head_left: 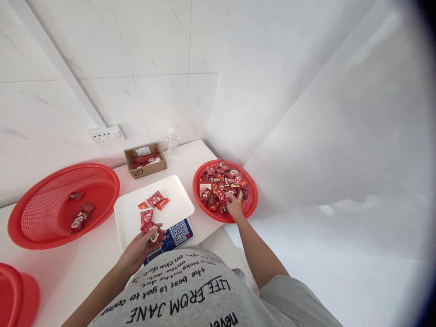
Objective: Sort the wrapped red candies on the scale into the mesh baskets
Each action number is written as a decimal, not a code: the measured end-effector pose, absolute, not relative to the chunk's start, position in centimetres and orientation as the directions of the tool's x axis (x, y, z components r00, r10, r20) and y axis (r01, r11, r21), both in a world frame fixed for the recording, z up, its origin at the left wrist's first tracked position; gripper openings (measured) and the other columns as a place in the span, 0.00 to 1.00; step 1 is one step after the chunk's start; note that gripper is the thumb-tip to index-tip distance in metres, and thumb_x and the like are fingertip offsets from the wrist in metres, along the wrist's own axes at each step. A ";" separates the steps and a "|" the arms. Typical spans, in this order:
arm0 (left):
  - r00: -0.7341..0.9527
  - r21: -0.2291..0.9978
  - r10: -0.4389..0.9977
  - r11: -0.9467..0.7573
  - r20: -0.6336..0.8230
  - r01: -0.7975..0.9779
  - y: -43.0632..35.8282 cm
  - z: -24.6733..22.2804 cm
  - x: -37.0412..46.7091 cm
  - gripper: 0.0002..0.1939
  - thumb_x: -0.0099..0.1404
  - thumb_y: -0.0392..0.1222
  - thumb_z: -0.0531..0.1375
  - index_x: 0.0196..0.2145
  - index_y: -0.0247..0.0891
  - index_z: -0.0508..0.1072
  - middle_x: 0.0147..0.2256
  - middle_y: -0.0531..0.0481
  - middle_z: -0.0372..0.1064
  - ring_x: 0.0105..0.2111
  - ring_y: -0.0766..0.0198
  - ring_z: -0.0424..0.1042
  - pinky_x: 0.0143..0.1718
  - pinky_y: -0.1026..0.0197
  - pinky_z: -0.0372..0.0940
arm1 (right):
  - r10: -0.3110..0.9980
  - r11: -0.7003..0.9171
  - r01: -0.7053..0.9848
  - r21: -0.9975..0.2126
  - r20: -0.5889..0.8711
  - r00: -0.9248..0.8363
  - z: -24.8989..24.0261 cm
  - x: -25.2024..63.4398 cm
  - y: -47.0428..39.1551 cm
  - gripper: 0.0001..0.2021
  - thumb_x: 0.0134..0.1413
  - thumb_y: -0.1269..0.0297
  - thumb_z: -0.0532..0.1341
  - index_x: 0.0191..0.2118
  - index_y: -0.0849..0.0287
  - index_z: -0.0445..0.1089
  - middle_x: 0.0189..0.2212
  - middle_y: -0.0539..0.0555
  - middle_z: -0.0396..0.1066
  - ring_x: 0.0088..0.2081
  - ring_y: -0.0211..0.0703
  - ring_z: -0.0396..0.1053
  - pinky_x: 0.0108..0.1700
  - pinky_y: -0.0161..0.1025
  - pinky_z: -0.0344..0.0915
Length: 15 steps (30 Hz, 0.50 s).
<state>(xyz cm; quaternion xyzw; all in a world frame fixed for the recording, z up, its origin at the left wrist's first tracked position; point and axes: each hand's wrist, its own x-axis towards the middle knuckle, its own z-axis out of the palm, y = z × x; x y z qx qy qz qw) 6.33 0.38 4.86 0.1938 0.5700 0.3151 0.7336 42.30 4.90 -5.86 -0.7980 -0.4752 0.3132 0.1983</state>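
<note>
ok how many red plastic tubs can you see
3. The mesh tub left of the white tray, the heaped tub at the right hand, and the cut-off tub at the lower left edge. Any nested inside these could be hidden.

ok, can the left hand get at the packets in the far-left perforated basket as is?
Likely yes: the basket is open-topped and nothing covers those packets. The left hand holds a red packet, though, which may hamper grabbing.

On the tray (180, 195), smooth white plastic. Left of it, glossy red plastic for the large basket (47, 200). Right of it, glossy, crinkled film on the packets (221, 181). Behind it, matt brown cardboard for the box (151, 169).
</note>
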 end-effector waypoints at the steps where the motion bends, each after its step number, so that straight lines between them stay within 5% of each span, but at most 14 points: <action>1: 0.149 0.646 0.686 0.724 -0.713 -0.242 0.4 4.9 6.3 0.13 0.59 0.39 0.59 0.43 0.36 0.70 0.37 0.43 0.72 0.34 0.62 0.73 0.35 0.62 0.70 | 0.885 -0.464 0.646 -0.606 -0.335 0.323 -5.9 42.2 4.9 0.19 0.54 0.70 0.46 0.50 0.61 0.64 0.46 0.58 0.68 0.47 0.44 0.66 0.46 0.39 0.63; 7: 0.144 0.642 0.677 0.733 -0.722 -0.225 0.4 4.5 6.3 0.12 0.61 0.39 0.57 0.43 0.35 0.69 0.38 0.42 0.71 0.35 0.63 0.73 0.35 0.63 0.70 | 0.875 -0.394 0.733 -0.555 -0.471 0.113 -5.7 40.3 5.7 0.15 0.43 0.66 0.62 0.42 0.57 0.71 0.39 0.53 0.73 0.41 0.44 0.69 0.43 0.35 0.61; 15: 0.150 0.633 0.673 0.736 -0.725 -0.241 0.5 4.4 6.1 0.13 0.60 0.40 0.58 0.43 0.35 0.69 0.36 0.43 0.72 0.34 0.63 0.73 0.34 0.63 0.70 | 0.836 -0.394 0.775 -0.495 -0.543 0.079 -5.4 38.5 6.7 0.15 0.42 0.62 0.63 0.39 0.60 0.72 0.34 0.55 0.74 0.33 0.44 0.69 0.35 0.36 0.61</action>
